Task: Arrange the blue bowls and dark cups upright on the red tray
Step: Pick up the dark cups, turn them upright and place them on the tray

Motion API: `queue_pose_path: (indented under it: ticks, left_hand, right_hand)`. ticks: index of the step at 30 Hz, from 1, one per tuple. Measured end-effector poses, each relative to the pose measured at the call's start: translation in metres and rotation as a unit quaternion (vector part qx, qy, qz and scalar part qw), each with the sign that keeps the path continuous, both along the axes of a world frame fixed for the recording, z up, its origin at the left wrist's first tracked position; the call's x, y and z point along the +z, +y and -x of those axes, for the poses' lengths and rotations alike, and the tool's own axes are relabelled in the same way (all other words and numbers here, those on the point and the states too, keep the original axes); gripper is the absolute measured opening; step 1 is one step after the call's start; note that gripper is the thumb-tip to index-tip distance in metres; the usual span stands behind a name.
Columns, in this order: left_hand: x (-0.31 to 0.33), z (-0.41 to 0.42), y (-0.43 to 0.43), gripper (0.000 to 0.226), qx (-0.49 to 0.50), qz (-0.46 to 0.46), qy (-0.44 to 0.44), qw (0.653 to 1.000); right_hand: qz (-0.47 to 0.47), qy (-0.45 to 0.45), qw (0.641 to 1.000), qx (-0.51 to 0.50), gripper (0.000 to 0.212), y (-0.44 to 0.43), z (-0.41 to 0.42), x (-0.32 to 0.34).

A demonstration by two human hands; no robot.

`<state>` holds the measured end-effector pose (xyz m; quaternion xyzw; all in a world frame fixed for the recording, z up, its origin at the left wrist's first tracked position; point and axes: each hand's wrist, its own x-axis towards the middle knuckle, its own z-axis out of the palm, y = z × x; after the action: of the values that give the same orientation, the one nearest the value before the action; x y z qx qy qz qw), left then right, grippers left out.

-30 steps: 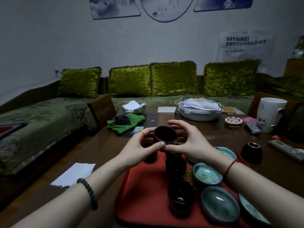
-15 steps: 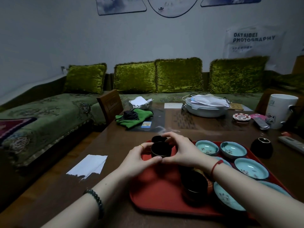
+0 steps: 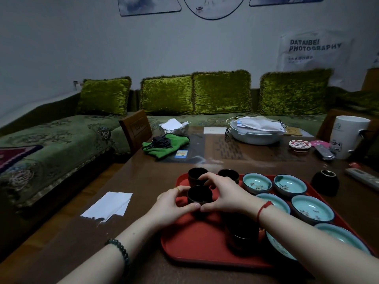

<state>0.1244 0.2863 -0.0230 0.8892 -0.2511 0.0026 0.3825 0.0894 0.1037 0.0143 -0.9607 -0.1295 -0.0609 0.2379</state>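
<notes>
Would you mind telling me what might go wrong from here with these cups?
The left hand and right hand grip a dark cup close to the rear cup; the right fingers could knock it over. The stacked cups stand beside the right forearm; drawing that arm back might topple them on the red tray.

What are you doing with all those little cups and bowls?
A person is setting out tea things on a red tray. The left hand and right hand pinch one dark cup, upright, between their fingertips near the tray's far left corner. Two other dark cups stand upright just behind it. The blue bowls sit upright along the tray's right side, and more dark cups are stacked beside the right forearm.
</notes>
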Motion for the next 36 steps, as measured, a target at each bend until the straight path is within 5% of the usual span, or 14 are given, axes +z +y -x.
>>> queue_pose_path:
  ticks: [12, 23, 36]
  left_hand:
    - [0.011, 0.004, -0.001, 0.061, 0.004, -0.028, -0.007, 1.000]
    - [0.050, 0.009, -0.053, 0.065, -0.032, 0.020, -0.059, 0.998]
    - [0.045, 0.025, -0.212, 0.065, -0.167, -0.159, -0.140, 0.963]
  right_hand:
    - [-0.004, -0.014, 1.000, 0.009, 0.075, -0.001, 0.002, 0.000]
    - [-0.101, -0.090, 0.991, -0.016, 0.052, -0.060, 0.020, 0.023]
    - [-0.092, -0.118, 0.970, -0.190, 0.054, -0.219, 0.066, 0.017]
